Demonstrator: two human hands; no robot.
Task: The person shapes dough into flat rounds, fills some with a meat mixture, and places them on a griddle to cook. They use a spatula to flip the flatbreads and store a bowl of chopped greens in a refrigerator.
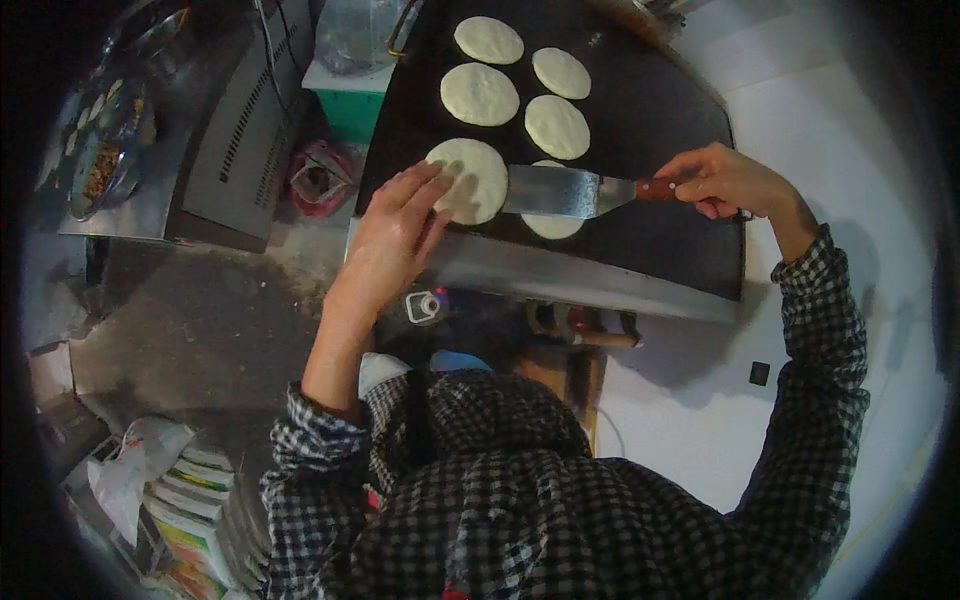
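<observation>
Several pale, round flatbreads lie on a dark flat griddle (645, 105). My right hand (724, 180) grips the wooden handle of a metal spatula (555, 192). The spatula's wide blade points left and meets the right edge of the nearest left flatbread (476, 184); whether it reaches beneath is hidden. My left hand (405, 217) is over that flatbread's left side, fingers spread and apparently touching it. Beneath the blade, another flatbread (553, 226) is partly covered. Farther back lie an oval flatbread (557, 127) and a round one (480, 94).
A metal edge (585, 281) runs along the griddle's front. To the left stand a vented steel appliance (232, 142), a green box (345, 112) and a red-rimmed container (319, 180). A white wall (817, 150) borders the right. Stacked packages (195, 517) lie lower left.
</observation>
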